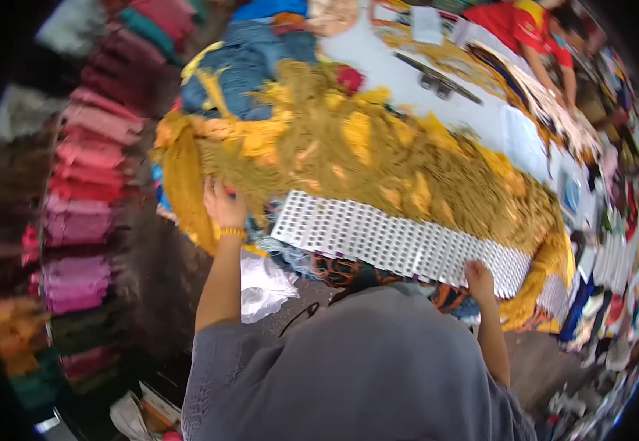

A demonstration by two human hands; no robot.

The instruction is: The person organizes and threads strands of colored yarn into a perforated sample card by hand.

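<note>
A big heap of mustard and yellow fringed fabric (pixel 378 147) lies across the table. On its near edge rests a long white perforated strip (pixel 400 242). My left hand (pixel 222 206) grips the yellow fabric at the heap's left end, a yellow band on the wrist. My right hand (pixel 479 279) holds the right part of the perforated strip, fingers curled over its near edge. Grey sleeves and a grey garment (pixel 363 367) fill the lower middle.
Stacks of folded pink, maroon and red cloth (pixel 88 198) stand at the left. Blue fabric (pixel 261 59) lies beyond the heap. Another person in red (pixel 533 33) works at the far right of the white table (pixel 481 117). A white bag (pixel 264 283) sits below.
</note>
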